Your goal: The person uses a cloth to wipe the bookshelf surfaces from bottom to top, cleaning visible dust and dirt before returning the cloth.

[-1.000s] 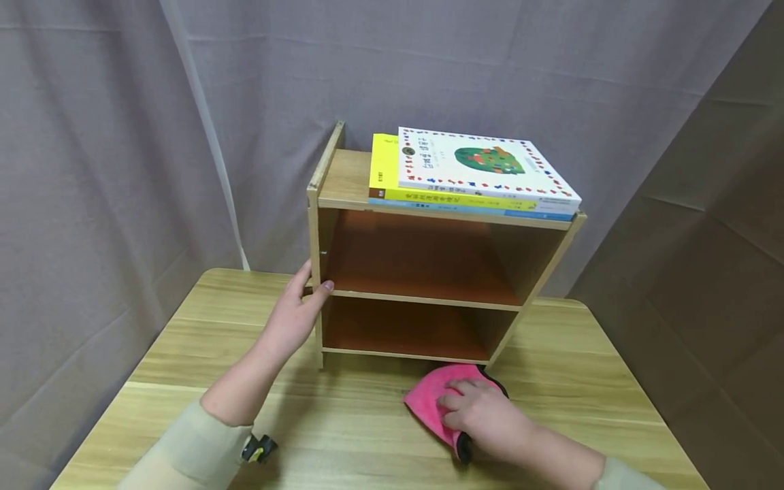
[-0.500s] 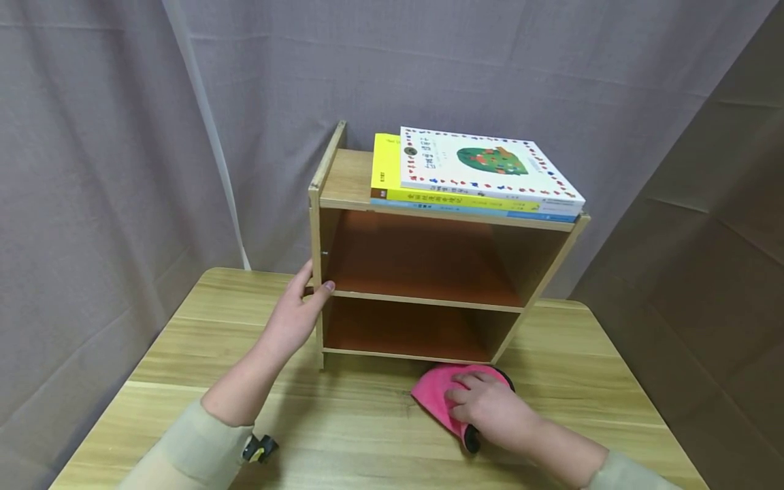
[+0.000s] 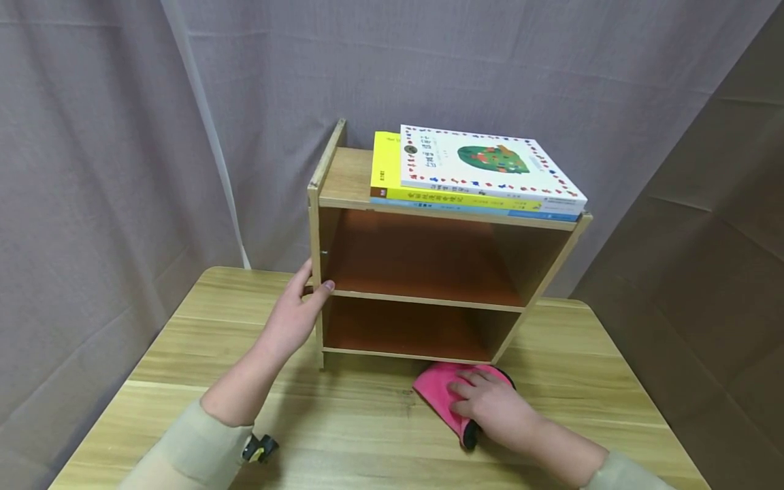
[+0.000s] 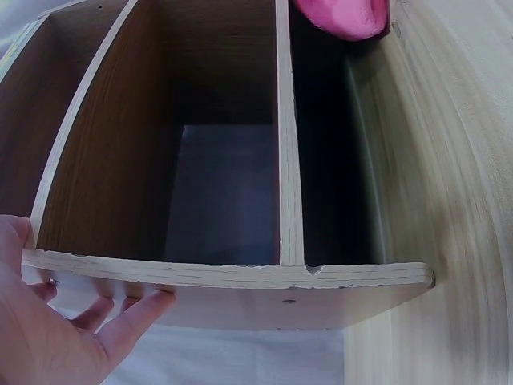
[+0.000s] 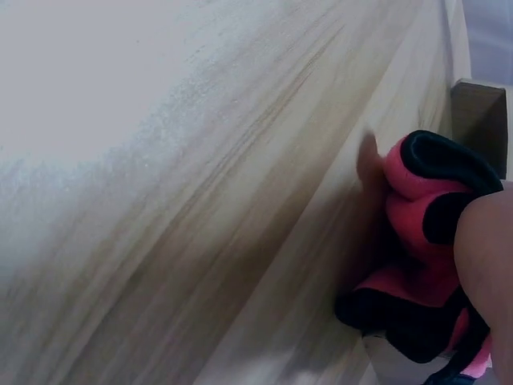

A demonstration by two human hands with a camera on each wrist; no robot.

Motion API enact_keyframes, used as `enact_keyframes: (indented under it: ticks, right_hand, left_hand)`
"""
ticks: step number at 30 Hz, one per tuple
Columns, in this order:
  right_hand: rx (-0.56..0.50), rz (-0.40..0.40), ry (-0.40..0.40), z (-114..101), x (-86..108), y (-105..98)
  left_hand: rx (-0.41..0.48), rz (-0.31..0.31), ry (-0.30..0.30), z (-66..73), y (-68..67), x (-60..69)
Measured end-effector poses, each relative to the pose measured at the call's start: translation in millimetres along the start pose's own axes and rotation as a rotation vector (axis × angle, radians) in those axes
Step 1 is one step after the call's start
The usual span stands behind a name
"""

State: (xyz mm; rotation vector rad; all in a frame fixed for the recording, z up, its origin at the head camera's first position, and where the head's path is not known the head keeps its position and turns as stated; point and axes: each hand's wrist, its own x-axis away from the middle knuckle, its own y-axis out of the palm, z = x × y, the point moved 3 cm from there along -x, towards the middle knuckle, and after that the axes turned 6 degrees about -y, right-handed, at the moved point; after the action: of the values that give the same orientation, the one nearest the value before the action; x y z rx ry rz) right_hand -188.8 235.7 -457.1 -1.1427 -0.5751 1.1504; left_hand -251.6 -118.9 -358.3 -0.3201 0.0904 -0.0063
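Note:
In the head view my left hand (image 3: 297, 316) grips the left side panel of a small wooden bookshelf (image 3: 422, 299), its thumb over the front edge. The left wrist view shows that hand's fingers (image 4: 128, 321) against the panel's outer face. My right hand (image 3: 495, 410) holds a pink cloth with black trim (image 3: 437, 391) on the table, at the foot of the shelf's right front. Bunched folds of the cloth (image 5: 417, 224) show in the right wrist view. The thumb of my right hand is hidden.
On the bookshelf's top lies a stack of books, a white book (image 3: 490, 163) uppermost over a yellow book (image 3: 384, 163) and a blue one. The wooden table (image 3: 343, 435) extends around the shelf. Grey curtains (image 3: 275, 88) hang behind and on both sides.
My right hand and the pink cloth have shifted a little right and away from me along the shelf's base. The left hand keeps its hold on the panel.

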Motion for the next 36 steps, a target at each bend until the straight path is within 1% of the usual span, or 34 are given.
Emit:
enact_keyframes:
  ticks: [3,6,17,24,32,36]
  right_hand:
    - [-0.004,-0.029,0.024,-1,0.1,2]
    - [-0.009,-0.032,0.041,-1,0.3,3]
    - [-0.124,0.054,0.115,-1,-0.3,8]
    - [-0.188,0.069,0.180,-1,-2.0,12]
    - [-0.220,0.104,0.237,0,-2.8,13]
    - [-0.215,0.144,0.247,0,-4.1,13]
  left_hand:
    - [0.005,-0.001,0.005,0.2,-0.2,0.2]
    - [0.008,0.001,0.006,0.2,-0.5,0.4]
    - [0.016,-0.002,0.016,-0.1,-1.1,0.0]
    - [0.025,-0.006,0.013,0.3,-0.4,-0.1]
    - [0.029,-0.007,0.012,0.8,0.1,-0.7]
    - [0.037,-0.008,0.009,-0.2,-0.5,-1.7]
